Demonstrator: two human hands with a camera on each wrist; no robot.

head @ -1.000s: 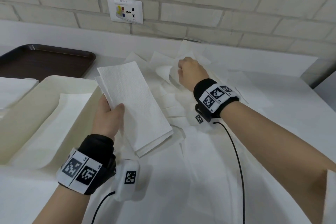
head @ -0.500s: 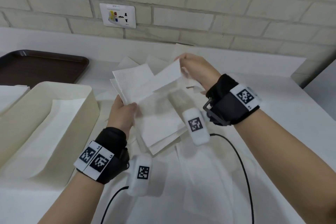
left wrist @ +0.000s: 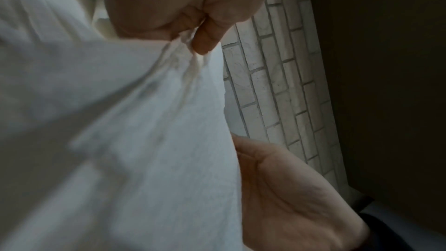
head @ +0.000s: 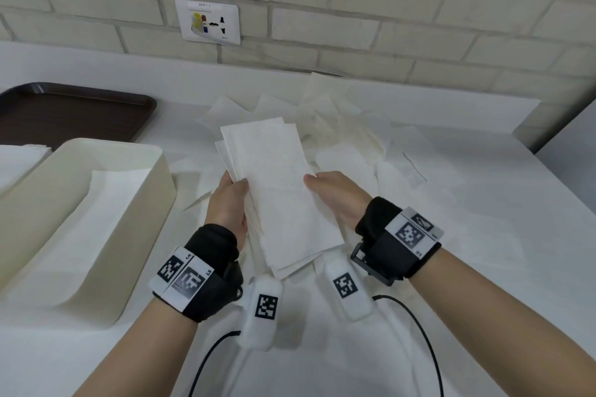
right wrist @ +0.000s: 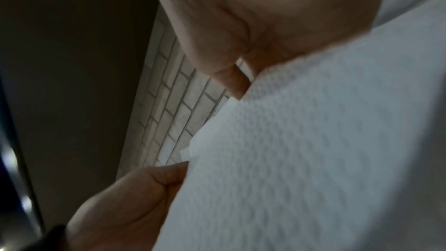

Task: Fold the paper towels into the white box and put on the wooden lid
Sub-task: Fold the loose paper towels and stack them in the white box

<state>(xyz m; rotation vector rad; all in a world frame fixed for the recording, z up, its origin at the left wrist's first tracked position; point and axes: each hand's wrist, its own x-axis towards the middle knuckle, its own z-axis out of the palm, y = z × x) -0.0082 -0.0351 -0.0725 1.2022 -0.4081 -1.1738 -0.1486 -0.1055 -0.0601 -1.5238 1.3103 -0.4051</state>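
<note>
A stack of folded white paper towels [head: 277, 193] is held above the table between both hands. My left hand [head: 229, 203] grips its left edge, thumb on top. My right hand [head: 335, 193] grips the right edge, thumb on the top sheet. In the left wrist view the left hand [left wrist: 193, 18] pinches the towels [left wrist: 144, 121], with the right hand [left wrist: 289, 194] below. The right wrist view has the towel stack [right wrist: 313, 150] filling the frame under the right hand [right wrist: 277, 16]. The white box [head: 96, 203] stands open at the left with a towel laid inside. The wooden lid is not in view.
Loose unfolded paper towels [head: 348, 138] lie heaped behind the hands. A dark brown tray [head: 71, 113] sits at the back left, and another towel pile [head: 19, 158] lies at the left edge. A brick wall with a socket [head: 208, 21] runs behind. Wrist cables [head: 419, 332] trail toward me.
My right hand took a sheet from the heap, carried it onto the stack in the left hand, and now grips the stack's right edge. The stack moved toward the middle.
</note>
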